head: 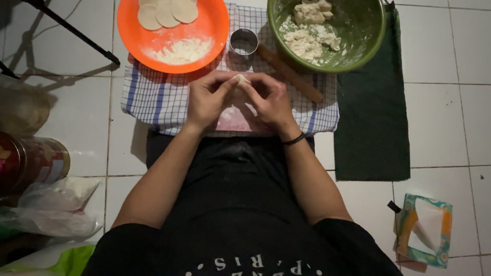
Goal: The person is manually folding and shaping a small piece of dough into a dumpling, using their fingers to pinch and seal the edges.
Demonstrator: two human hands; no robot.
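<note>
Where both fingertips meet, dough piece (241,79) sits pinched.

An orange plate (142,42) holding three dough rounds (168,4) and a heap of flour (185,50) is lying on a checked cloth (150,92), beside a metal ring cutter (244,41) and a wooden rolling pin (290,73). A green bowl (365,25) of dough lumps (311,26) is sitting near a dark green mat (372,119). A tissue box (425,229) is lying on the tiled floor (470,103), with a tin can (27,162) well apart.
</note>
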